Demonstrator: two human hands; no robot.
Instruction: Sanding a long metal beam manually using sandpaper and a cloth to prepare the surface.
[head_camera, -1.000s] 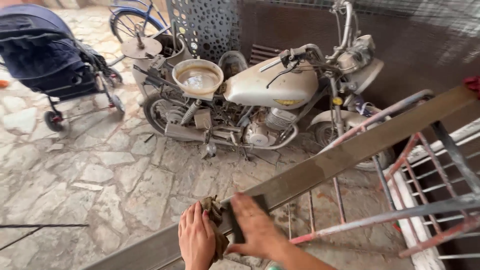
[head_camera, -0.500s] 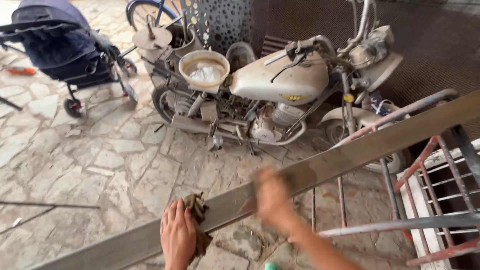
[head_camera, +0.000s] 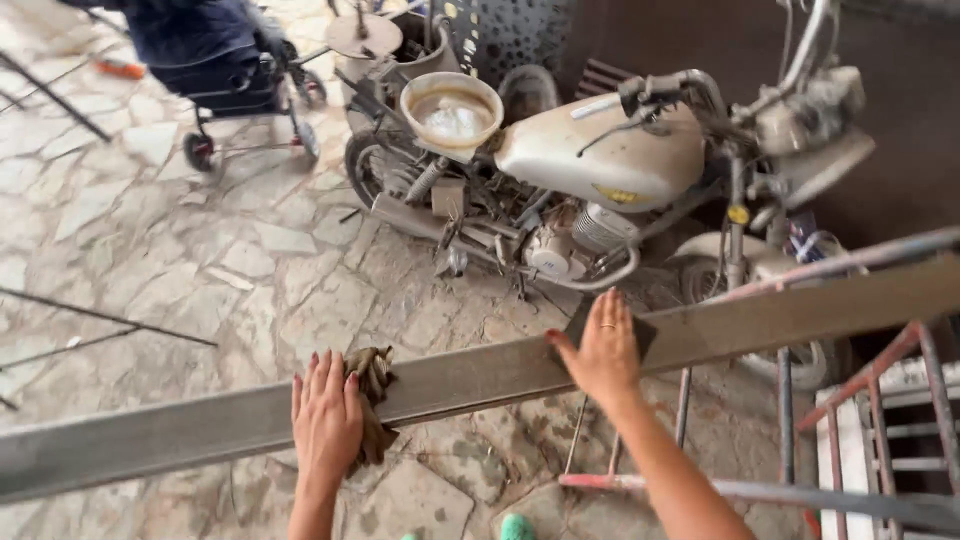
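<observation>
A: Looking at the biggest piece first, the long grey metal beam (head_camera: 480, 375) runs slantwise across the view, flat-faced, dull and dusty, above a floor of irregular stone slabs (head_camera: 180, 250).

B: If the far end isn't braced, I'd say a hard push could slide it toward the dusty cream motorcycle (head_camera: 590, 170) just behind.

A: Right hand (head_camera: 603, 350), fingers spread, lies flat on a dark abrasive pad (head_camera: 640, 335) on the beam's face.

B: That hard edge could nick a palm. And the left?

A: Left hand (head_camera: 326, 415), fingers together, presses a crumpled brown rag (head_camera: 372, 400) against the beam.
</observation>
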